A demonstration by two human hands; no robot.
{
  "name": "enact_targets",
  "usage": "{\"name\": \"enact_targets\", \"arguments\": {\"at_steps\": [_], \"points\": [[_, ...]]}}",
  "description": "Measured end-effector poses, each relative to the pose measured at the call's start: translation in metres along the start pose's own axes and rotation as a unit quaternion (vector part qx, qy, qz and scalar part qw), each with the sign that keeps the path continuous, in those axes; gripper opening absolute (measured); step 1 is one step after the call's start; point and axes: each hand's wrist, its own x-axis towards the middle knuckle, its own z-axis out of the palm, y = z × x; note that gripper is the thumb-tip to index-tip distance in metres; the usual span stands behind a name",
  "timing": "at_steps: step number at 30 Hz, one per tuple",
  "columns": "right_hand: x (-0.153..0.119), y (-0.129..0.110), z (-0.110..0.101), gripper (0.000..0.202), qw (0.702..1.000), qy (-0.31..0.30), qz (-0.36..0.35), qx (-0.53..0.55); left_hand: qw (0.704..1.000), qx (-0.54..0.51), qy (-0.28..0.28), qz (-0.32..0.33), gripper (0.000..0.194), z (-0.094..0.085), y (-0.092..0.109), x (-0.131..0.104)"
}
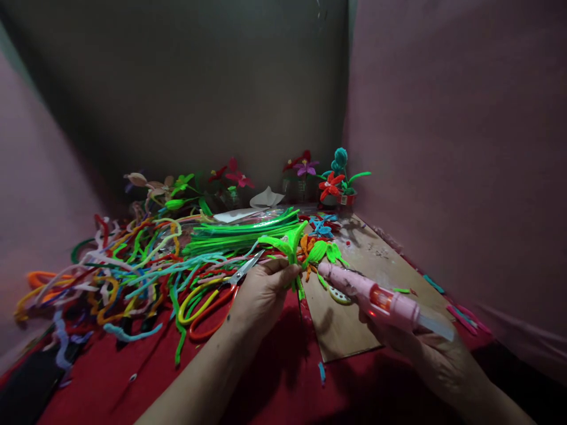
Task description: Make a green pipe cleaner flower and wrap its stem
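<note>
My left hand [268, 289] pinches a bright green pipe-cleaner flower [292, 245] by its lower part, with the loops spreading upward. In my right hand [425, 348] is a pink glue gun [376, 295], its nozzle pointing left toward the flower's base. Whether the nozzle touches the flower cannot be made out. A small red light glows on the gun, and a clear glue stick [436, 324] sticks out of its back end. Scissors [241, 273] with yellow and orange handles lie just left of my left hand. Green pipe-cleaner leaves [317, 252] sit behind the nozzle.
A wooden board [341, 336] lies on the red cloth [146, 378]. Tangled pipe cleaners [146, 265] spread across the left, beside a bundle of green ones [239, 236]. Finished pipe-cleaner flowers [331, 186] stand along the back wall. A dark flat object [29, 378] lies front left.
</note>
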Motion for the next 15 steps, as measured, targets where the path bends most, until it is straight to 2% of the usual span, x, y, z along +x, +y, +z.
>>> {"name": "enact_targets", "arguments": {"at_steps": [3, 15], "points": [[-0.0006, 0.0003, -0.0015, 0.020, 1.000, -0.028, 0.007, 0.010, 1.000, -0.009, 0.004, -0.005, 0.014, 0.0020, 0.0014, -0.0004], [-0.0023, 0.0009, -0.0032, 0.018, 0.999, -0.019, -0.032, -0.038, 1.000, -0.019, 0.004, -0.006, 0.014, 0.0048, 0.0022, -0.0017]]}}
